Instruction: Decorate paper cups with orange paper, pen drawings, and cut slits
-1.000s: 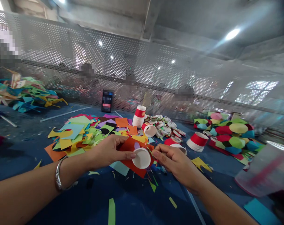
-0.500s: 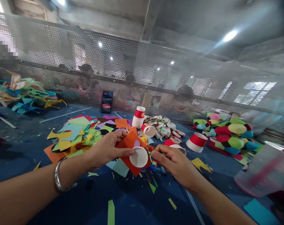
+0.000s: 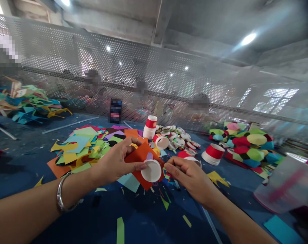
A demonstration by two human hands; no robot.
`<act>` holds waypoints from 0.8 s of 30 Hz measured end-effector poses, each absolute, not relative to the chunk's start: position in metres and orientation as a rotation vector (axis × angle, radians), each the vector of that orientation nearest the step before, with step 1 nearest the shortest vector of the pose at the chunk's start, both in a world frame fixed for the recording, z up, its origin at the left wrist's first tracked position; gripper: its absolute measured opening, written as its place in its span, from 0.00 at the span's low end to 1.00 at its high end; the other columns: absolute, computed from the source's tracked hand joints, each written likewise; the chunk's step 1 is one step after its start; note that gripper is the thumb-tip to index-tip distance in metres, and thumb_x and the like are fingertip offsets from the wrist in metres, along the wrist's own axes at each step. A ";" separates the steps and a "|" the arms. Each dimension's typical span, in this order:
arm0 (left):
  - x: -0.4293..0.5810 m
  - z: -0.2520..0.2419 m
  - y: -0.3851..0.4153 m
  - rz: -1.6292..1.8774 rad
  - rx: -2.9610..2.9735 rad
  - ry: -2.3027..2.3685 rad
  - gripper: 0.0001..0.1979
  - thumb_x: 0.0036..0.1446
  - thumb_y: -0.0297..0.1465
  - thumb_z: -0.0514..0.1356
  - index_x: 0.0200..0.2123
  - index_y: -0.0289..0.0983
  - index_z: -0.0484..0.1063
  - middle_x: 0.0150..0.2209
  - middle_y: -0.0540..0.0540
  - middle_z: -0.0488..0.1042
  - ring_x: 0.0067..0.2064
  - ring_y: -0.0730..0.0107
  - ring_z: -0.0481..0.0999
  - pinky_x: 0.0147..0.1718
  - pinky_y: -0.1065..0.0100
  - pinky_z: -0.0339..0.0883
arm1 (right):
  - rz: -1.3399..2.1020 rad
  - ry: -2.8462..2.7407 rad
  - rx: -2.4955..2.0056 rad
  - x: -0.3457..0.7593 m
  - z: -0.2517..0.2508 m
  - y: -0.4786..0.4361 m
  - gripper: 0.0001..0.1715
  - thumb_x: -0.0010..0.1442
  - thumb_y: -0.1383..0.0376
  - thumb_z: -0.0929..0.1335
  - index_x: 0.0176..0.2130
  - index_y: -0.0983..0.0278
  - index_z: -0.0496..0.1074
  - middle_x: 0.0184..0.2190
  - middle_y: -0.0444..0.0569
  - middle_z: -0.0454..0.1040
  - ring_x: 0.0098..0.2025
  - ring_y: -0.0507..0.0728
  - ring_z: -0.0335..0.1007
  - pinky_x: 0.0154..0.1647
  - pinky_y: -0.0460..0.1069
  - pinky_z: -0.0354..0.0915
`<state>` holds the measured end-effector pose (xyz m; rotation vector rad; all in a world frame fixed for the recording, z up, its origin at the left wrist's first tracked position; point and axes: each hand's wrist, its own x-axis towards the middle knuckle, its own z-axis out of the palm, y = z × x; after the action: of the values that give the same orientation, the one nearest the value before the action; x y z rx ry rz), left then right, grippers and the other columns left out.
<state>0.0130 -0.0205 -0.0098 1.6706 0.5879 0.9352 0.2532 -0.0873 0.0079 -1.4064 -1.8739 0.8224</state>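
My left hand (image 3: 115, 159) is closed on a square of orange paper (image 3: 136, 154), its thumb pressing a round white paper disc (image 3: 151, 171) against the sheet. A small lilac scrap (image 3: 150, 156) shows just above the disc. The fingers of my right hand (image 3: 186, 174) are pinched together at the right corner of the orange paper; the fingertips partly hide the grip. Behind the sheet stand stacked red-and-white paper cups (image 3: 150, 127), and another cup (image 3: 161, 141) lies on its side.
A pile of coloured paper (image 3: 80, 144) spreads at left of centre. Cut cup pieces (image 3: 178, 137) lie behind. More cups (image 3: 213, 154), coloured paper balls (image 3: 255, 145) and a translucent tub (image 3: 283, 183) stand right. A phone (image 3: 115, 110) leans on the perforated screen (image 3: 143, 64).
The orange paper and disc have tilted slightly in my left hand, the disc shifting a little to the right. My right hand stays almost where it was.
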 end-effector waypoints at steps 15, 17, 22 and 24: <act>0.012 -0.007 -0.025 0.957 1.750 0.637 0.25 0.52 0.37 0.69 0.48 0.41 0.60 0.38 0.48 0.78 0.37 0.66 0.78 0.35 0.67 0.69 | 0.771 -1.939 -1.383 0.252 0.011 -0.089 0.19 0.65 0.51 0.65 0.30 0.61 0.67 0.22 0.41 0.57 0.25 0.51 0.49 0.24 0.49 0.47; 0.011 -0.006 -0.025 0.961 1.763 0.643 0.25 0.52 0.37 0.69 0.49 0.41 0.60 0.39 0.48 0.78 0.38 0.66 0.78 0.35 0.68 0.68 | 0.756 -1.959 -1.386 0.251 0.012 -0.089 0.19 0.65 0.51 0.64 0.30 0.61 0.67 0.23 0.41 0.58 0.25 0.51 0.50 0.24 0.49 0.48; 0.011 -0.003 -0.027 0.955 1.806 0.649 0.26 0.52 0.37 0.68 0.49 0.41 0.59 0.38 0.47 0.78 0.40 0.63 0.78 0.38 0.64 0.69 | 0.746 -1.968 -1.400 0.250 0.014 -0.091 0.21 0.66 0.50 0.63 0.30 0.61 0.67 0.23 0.41 0.58 0.26 0.52 0.50 0.25 0.49 0.49; 0.010 -0.003 -0.026 0.954 1.839 0.651 0.26 0.52 0.37 0.67 0.50 0.41 0.59 0.37 0.47 0.77 0.40 0.63 0.77 0.39 0.63 0.68 | 0.746 -1.968 -1.404 0.250 0.014 -0.091 0.21 0.66 0.49 0.63 0.30 0.61 0.67 0.23 0.42 0.58 0.26 0.52 0.50 0.25 0.49 0.49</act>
<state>0.0105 -0.0262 -0.0032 1.8391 0.6512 0.9540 0.2504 -0.0914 0.0141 -1.4040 -1.9676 0.7456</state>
